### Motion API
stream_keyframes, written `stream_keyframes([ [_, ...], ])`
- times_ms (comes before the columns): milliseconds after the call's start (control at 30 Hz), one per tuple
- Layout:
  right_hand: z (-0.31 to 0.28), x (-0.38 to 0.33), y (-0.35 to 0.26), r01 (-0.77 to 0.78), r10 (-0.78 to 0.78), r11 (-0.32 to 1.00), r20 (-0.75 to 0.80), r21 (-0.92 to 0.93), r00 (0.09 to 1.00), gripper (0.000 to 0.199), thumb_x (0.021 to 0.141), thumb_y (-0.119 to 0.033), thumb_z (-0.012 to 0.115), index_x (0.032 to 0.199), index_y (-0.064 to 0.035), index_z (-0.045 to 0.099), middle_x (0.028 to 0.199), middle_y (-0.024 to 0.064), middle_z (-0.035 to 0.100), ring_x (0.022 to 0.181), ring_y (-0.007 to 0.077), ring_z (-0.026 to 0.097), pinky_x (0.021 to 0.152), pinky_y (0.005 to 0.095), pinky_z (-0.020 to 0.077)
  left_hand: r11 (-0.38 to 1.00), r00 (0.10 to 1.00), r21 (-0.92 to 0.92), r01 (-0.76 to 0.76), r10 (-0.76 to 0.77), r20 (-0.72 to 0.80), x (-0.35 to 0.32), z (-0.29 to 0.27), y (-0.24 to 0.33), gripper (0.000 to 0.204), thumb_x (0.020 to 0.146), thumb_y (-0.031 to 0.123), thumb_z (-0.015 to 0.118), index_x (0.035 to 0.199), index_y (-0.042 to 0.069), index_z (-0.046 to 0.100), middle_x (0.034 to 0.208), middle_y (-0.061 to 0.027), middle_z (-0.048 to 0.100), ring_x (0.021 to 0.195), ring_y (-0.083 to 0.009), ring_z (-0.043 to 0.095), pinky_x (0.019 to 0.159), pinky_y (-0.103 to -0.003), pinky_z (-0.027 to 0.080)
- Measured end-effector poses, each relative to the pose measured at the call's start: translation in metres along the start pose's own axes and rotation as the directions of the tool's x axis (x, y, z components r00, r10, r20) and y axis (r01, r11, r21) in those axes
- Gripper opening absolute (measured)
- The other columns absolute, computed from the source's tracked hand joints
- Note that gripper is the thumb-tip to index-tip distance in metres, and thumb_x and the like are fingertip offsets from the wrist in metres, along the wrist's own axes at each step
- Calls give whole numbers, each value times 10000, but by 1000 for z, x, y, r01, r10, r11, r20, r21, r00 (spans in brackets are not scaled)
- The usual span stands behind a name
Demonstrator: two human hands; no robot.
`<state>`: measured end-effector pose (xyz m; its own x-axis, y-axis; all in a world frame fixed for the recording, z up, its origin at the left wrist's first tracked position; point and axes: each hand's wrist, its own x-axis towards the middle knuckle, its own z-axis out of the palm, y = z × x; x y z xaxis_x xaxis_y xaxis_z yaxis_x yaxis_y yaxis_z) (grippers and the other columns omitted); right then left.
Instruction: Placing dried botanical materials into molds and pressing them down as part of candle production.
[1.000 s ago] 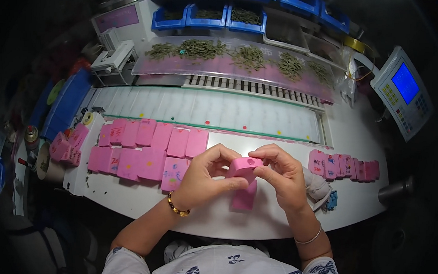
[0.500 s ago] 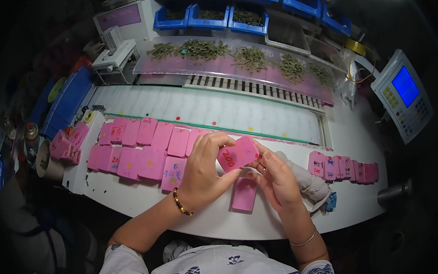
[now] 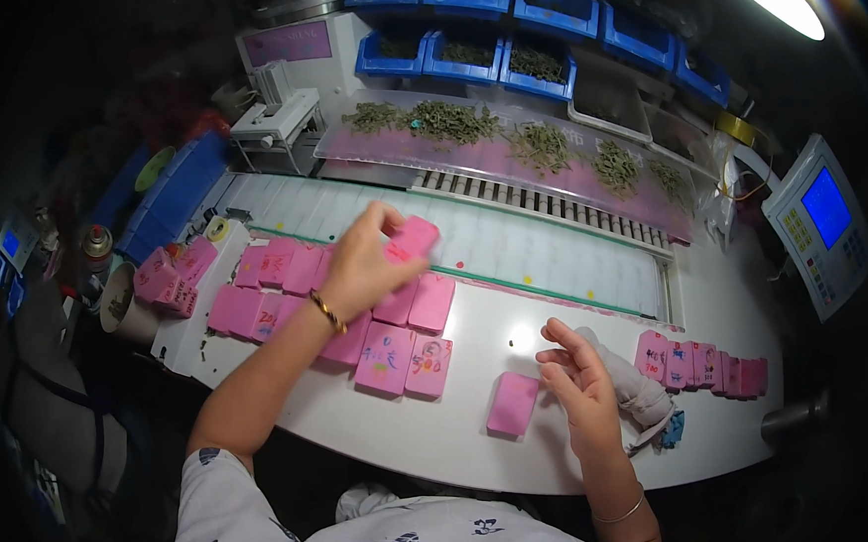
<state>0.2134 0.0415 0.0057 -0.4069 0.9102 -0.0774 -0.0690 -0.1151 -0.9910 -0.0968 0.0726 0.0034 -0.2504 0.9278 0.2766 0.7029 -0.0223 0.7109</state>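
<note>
My left hand [image 3: 367,265] grips a pink block [image 3: 412,241] with red marks and holds it up over the rows at the left. Beneath it stand several similar pink blocks [image 3: 385,357], close together in two rows; my forearm covers part of them. My right hand [image 3: 578,387] is open and holds nothing, its fingers apart. Just left of its fingers a lone pink block [image 3: 513,404] lies on the white table [image 3: 463,452]. A tiny dark bit [image 3: 511,343] lies farther off.
Beyond the rows runs a white belt [image 3: 358,213] with a green edge. Behind it, small green pieces [image 3: 453,121] lie heaped on a clear tray. Blue bins [image 3: 465,56] stand above. At right are more pink blocks [image 3: 682,364], a pale cloth [image 3: 645,393] and a control panel [image 3: 816,225].
My left hand has carried the pink block left, away from my right hand, which has let go of it and opened. The view has shifted, so the scene sits farther right.
</note>
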Motion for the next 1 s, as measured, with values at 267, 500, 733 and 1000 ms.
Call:
stream_keyframes([
  [267,-2,-20,10,-20,21,999,21,-49,1000,482,895,42,627,1363,20,512,1294,81,480,1066,119,535,870,233,492,940,996,339,31,1,-92,53,9,-70,467,712,318,825,1003,21,612,1012,-143,638,960,-299,622,875,-378,499],
  [500,1,-25,11,0,3,999,62,-48,998,434,897,54,617,1322,24,542,1269,72,462,1063,122,539,890,252,495,887,982,437,149,-80,-173,76,-8,-92,547,723,421,825,1036,14,637,1074,-175,623,992,-324,618,889,-389,499],
  [733,3,-24,15,34,-27,997,95,-72,995,402,890,47,627,1286,0,575,1271,74,478,1056,131,540,897,258,491,905,989,400,145,-132,-61,80,-34,-98,562,731,395,820,1083,-10,652,1101,-188,658,1016,-314,645,902,-374,504],
  [1000,3,-26,14,52,-43,992,74,-118,996,384,878,42,639,1256,-8,594,1276,75,495,1048,144,552,897,268,483,931,964,339,138,-205,171,102,-72,-92,521,764,373,806,1080,-23,679,1092,-173,690,1018,-252,649,920,-340,488],
])
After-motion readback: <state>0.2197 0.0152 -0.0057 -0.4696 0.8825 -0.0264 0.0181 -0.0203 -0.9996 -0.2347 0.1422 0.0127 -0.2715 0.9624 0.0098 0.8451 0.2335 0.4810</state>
